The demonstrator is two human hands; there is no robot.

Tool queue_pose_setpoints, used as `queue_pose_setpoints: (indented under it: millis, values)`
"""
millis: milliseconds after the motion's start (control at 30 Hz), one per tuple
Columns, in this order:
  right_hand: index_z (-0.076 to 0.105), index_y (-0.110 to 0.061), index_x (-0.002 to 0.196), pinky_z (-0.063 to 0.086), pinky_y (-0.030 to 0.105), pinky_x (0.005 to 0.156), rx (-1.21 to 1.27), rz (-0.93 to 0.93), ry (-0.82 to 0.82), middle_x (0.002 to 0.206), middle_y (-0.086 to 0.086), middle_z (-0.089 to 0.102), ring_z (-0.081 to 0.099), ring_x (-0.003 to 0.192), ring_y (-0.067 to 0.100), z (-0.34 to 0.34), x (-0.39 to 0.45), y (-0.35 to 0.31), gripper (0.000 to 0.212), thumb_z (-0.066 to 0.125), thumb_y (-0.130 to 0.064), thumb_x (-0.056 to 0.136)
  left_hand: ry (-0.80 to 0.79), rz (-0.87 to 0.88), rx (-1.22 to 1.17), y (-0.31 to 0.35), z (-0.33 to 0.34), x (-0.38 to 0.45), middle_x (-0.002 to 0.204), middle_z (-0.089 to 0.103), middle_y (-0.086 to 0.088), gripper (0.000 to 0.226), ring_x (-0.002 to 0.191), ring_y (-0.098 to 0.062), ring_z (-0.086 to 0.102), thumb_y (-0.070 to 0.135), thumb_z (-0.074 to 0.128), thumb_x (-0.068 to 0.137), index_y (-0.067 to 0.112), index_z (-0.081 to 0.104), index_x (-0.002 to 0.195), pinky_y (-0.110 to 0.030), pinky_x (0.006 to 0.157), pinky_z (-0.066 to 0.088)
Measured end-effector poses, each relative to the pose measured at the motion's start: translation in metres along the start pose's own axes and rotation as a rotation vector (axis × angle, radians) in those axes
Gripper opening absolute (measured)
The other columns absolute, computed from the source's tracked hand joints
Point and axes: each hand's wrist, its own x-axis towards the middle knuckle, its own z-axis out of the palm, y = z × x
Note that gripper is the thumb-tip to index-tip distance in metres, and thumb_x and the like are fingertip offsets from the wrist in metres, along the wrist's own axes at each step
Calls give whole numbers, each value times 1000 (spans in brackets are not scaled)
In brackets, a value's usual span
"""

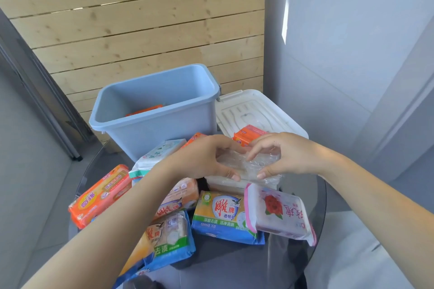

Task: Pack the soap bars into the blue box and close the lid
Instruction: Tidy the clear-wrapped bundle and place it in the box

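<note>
The blue box (162, 124) stands open at the back of the round glass table, with one orange soap bar (145, 109) lying inside. Its white lid (253, 110) rests flat to the right of it. My left hand (206, 159) and my right hand (281, 155) both grip a clear-wrapped soap pack (249, 164) in the middle of the table, just in front of the box. Several wrapped soap bars lie around: an orange pack (101, 195) at left, a blue and yellow pack (223, 213), a pink rose pack (279, 213).
A small orange soap bar (249, 135) sits on the lid's near edge. A white and green pack (155, 155) leans against the box front. The glass table (234, 265) ends in a rounded edge close to me. A wooden slat wall and grey panels stand behind.
</note>
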Motion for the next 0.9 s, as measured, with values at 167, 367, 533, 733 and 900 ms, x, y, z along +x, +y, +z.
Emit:
queue_pose_setpoints:
  millis: [167,367,533,733,900]
  values:
    - [66,-41,63,33,6,93,-6,-9,54,115,-21,53,46,111,-11,5,0,-2,25,81,-22,68,-8,-3,46,2,0,-3,129,58,16,55,115,0,53,36,80,68,32,61,120,-13,98,39]
    - [64,-30,66,37,-1,74,44,-31,256,87,-17,67,59,84,-6,6,1,-12,18,74,-19,76,24,63,159,2,-1,-11,128,56,15,50,107,6,47,27,77,72,21,63,119,7,85,27]
    - [63,-29,69,45,11,70,62,-14,213,77,-9,69,62,74,5,6,-1,-16,15,73,-21,78,69,101,302,-2,13,-20,122,51,11,57,102,6,32,31,77,70,24,56,123,-2,81,24]
    - [60,-46,92,34,-4,84,-1,3,-66,96,-32,58,47,103,-16,5,-12,-17,48,69,-64,49,208,133,259,1,20,-16,105,63,-4,32,93,-11,50,6,71,74,17,71,104,-10,80,29]
    - [64,-32,75,31,-5,72,-104,-9,99,78,-22,59,50,82,-16,10,-10,-11,20,82,-30,66,257,108,136,1,13,-16,89,70,-7,15,88,-23,65,3,78,66,10,75,79,-11,75,44]
